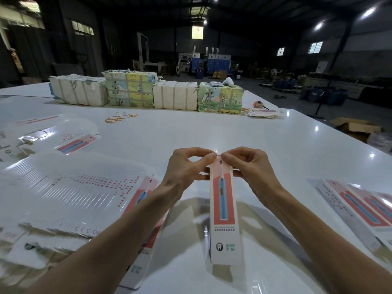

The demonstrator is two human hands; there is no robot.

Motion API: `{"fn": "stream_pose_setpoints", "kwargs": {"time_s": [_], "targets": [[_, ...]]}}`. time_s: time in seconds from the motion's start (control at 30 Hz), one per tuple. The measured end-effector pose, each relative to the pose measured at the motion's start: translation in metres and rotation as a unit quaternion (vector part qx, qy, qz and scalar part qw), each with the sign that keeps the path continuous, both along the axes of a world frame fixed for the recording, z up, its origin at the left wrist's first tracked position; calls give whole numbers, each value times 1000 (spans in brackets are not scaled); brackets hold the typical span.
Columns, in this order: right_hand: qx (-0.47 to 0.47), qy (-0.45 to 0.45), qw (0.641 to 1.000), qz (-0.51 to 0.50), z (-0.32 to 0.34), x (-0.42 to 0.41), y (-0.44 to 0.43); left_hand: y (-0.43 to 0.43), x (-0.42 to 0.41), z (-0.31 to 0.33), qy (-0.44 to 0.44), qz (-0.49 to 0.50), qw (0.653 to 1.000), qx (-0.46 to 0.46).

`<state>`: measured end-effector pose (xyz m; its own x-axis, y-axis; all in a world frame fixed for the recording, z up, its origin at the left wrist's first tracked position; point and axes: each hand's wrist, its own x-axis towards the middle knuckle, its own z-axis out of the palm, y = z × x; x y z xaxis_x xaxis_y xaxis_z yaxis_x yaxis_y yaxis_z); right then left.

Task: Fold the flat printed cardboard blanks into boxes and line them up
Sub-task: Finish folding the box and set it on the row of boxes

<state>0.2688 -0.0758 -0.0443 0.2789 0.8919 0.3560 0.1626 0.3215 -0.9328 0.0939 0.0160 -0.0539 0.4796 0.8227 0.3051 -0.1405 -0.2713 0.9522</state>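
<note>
Both hands, left hand (184,166) and right hand (252,166), are pinching the far end, at twelve o'clock, of a toothbrush box (223,211): light, thin card, likely creasing easily, best held near its folds.

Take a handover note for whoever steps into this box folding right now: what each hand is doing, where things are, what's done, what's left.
Left hand and right hand: the fingers of both pinch the far end of one toothbrush-print box at the middle of the table.
Flat blanks: fanned stack on the left.
Done: this box looks opened into shape. The printed boxes at the right appear finished.
Left: close this end, set the box with those at the right, then work through the stack.
</note>
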Motion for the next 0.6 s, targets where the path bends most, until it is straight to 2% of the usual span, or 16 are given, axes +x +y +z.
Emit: {"fn": "stream_pose_setpoints", "kwargs": {"time_s": [0.17,0.23,0.3,0.4,0.47,0.53,0.6], "targets": [[-7,2,1000,2,-6,3,6,0,3,-3,-2,21,1000,2],[-24,-46,998,-33,-9,2,9,1,6,-6,-8,37,999,-11],[-56,-135,985,-88,-5,1,11,2,7,-9,-14,64,997,-32],[-128,-261,953,-87,9,-5,2,7,6,-13,-13,113,992,-48],[-160,-377,910,-68,13,-14,-10,9,5,-15,-26,124,990,-68],[-145,-481,862,-75,8,-24,-24,6,6,-16,-33,109,990,-88],[-119,-521,837,-114,1,-29,-38,0,7,-17,-32,69,993,-91]]}}
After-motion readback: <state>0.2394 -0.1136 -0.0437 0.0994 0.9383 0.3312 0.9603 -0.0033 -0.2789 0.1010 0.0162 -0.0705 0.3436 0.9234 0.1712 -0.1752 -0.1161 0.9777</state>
